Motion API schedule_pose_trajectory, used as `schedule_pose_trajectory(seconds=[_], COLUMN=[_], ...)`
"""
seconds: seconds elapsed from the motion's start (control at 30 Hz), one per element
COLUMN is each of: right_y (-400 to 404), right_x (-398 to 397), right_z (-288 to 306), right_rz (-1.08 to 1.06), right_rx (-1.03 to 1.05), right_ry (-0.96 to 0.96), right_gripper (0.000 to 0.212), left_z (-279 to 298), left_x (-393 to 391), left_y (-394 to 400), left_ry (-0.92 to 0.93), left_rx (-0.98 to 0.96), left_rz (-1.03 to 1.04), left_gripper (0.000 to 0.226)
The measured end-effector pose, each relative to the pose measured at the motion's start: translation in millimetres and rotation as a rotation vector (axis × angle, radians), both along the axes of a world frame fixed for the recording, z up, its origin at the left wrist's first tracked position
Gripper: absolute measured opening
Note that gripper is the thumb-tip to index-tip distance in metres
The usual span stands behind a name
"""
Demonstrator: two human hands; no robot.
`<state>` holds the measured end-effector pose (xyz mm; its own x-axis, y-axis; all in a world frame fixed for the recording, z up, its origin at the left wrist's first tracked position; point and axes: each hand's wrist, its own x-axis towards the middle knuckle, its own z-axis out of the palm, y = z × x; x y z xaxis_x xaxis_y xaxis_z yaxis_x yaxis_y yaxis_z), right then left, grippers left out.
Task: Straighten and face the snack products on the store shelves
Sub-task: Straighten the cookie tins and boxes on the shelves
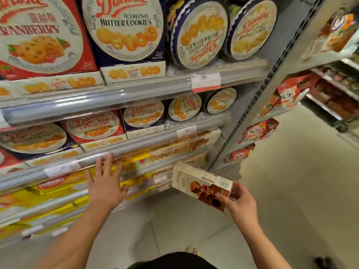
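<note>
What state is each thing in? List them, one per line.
Left hand: open, fingers spread, reaching to the yellow boxes.
Right hand: grips the brown biscuit box, off the shelf, tilted.
Round tin, top shelf: label upside down.
Round tin beside it: label upright.
Red cranberry box: facing front.

Bright even store light; glare streaks on shelf rails point(120, 98); overall motion blur; wide-angle bending at edges.

Glossy, perhaps plastic shelf rail point(116, 100); cardboard box point(202, 183)
</note>
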<state>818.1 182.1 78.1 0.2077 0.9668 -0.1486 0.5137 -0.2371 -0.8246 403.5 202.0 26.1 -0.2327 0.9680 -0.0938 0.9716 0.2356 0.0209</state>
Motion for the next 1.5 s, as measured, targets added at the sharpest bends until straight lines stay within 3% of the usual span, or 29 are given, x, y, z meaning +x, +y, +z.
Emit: schedule_pose_trajectory(seconds=[0.27, 0.37, 0.47, 0.7, 0.97, 1.07, 1.23, 1.33, 1.5], right_y=[63.9, 74.1, 80.1, 93.8, 144.2, 171.3, 231.1, 262.2, 300.0], right_x=[70.1, 80.1, 83.1, 91.1, 121.4, 122.1, 124.9, 130.0, 132.9], right_z=[7.3, -1.3, -7.7, -4.3, -8.1, -16.8, -24.0, -31.6, -31.0], right_rz=[0.068, 0.056, 0.059, 0.127, 0.057, 0.061, 0.192, 0.324, 0.523], right_rx=[-0.005, -0.016, -0.048, -0.157, -0.019, -0.038, -0.050, -0.071, -0.154], right_ry=[0.042, 0.065, 0.080, 0.018, -0.156, -0.114, 0.069, 0.079, 0.208], right_gripper=[0.044, 0.045, 0.045, 0.051, 0.053, 0.048, 0.047, 0.043, 0.048], left_z=[22.1, 20.5, 12.4, -2.6, -13.1, -15.0, 8.6, 16.1, 13.7], left_x=[35.6, 57.9, 97.8, 214.0, 270.3, 273.4, 288.7, 304.1, 329.9], left_y=[8.7, 14.2, 20.3, 75.8, 140.6, 149.8, 161.5, 159.0, 156.7], left_ry=[-0.060, -0.102, -0.262, -0.878, -0.966, -1.044, -1.200, -1.231, -1.327], left_rx=[-0.083, -0.019, 0.129, -0.030, -0.130, -0.125, 0.042, 0.174, 0.358], left_rz=[0.195, 0.193, 0.070, -0.037, -0.102, 0.048, 0.300, 0.435, 0.686], left_gripper=[0.058, 0.057, 0.065, 0.060, 0.061, 0.062, 0.060, 0.066, 0.050])
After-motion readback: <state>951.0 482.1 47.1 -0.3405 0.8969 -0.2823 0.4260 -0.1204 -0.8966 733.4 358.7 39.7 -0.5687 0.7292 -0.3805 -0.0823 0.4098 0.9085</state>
